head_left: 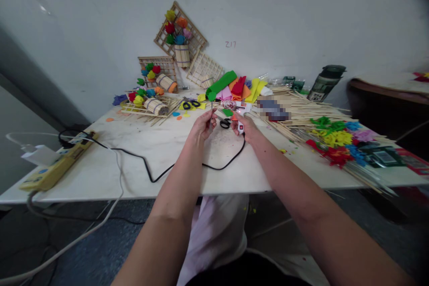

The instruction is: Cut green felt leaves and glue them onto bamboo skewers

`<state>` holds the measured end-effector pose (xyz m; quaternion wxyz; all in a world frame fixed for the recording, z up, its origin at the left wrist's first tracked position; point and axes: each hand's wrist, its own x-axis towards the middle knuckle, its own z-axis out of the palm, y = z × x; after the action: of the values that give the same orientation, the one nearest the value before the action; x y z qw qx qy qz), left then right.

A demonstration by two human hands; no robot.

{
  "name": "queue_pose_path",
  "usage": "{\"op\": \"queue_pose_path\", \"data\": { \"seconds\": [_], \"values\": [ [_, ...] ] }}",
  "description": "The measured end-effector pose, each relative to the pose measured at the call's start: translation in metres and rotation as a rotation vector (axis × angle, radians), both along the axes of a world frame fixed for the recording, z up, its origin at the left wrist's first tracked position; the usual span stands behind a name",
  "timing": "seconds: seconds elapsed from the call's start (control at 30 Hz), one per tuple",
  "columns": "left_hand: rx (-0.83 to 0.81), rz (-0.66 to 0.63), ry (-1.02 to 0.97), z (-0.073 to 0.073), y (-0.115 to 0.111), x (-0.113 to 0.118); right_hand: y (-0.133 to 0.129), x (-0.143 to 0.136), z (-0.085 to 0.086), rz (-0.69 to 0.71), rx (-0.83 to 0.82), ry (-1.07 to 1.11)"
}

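My left hand (202, 126) pinches a thin stem, and a small green flower piece (212, 96) stands at its top. In my right hand (244, 127) is a white glue gun (241, 128) with a red switch, its black cord (221, 168) trailing left across the table. Its tip lies close to the stem, but I cannot tell whether they touch. Black-handled scissors (225, 124) lie between my two hands. Just beyond them is a green cut piece (228, 112).
Rolled green crepe paper (221, 85) and coloured sheets lie behind my hands. Stick lattices with flowers (181, 35) lean on the wall. A yellow power strip (60, 163) sits left; wooden sticks (301, 107), a dark bottle (326, 82) and bright paper bunches (331, 137) are right.
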<state>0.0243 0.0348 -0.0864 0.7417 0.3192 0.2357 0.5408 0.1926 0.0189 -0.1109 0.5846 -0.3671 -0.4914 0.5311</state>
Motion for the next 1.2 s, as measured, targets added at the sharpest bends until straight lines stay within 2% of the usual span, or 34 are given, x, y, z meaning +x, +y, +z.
{"op": "queue_pose_path", "data": {
  "seconds": [0.2,0.5,0.77,1.03,1.2],
  "values": [
    [-0.027,0.038,0.039,-0.0016,0.0009,0.0019,-0.0008,0.0001,0.0007,-0.01,-0.022,-0.002],
    [0.063,0.077,0.117,-0.01,0.0074,0.001,-0.0001,-0.0007,0.0013,-0.024,-0.015,0.035],
    [0.06,0.062,0.175,-0.0064,0.0008,0.002,-0.001,-0.001,0.0017,0.014,0.013,0.04],
    [-0.021,0.04,0.169,-0.0024,-0.001,0.0022,-0.002,-0.0009,0.0015,0.012,-0.007,0.003],
    [-0.018,0.026,0.161,-0.0024,-0.0005,0.0023,-0.0014,-0.0008,0.0007,0.018,-0.021,-0.005]
  ]
}}
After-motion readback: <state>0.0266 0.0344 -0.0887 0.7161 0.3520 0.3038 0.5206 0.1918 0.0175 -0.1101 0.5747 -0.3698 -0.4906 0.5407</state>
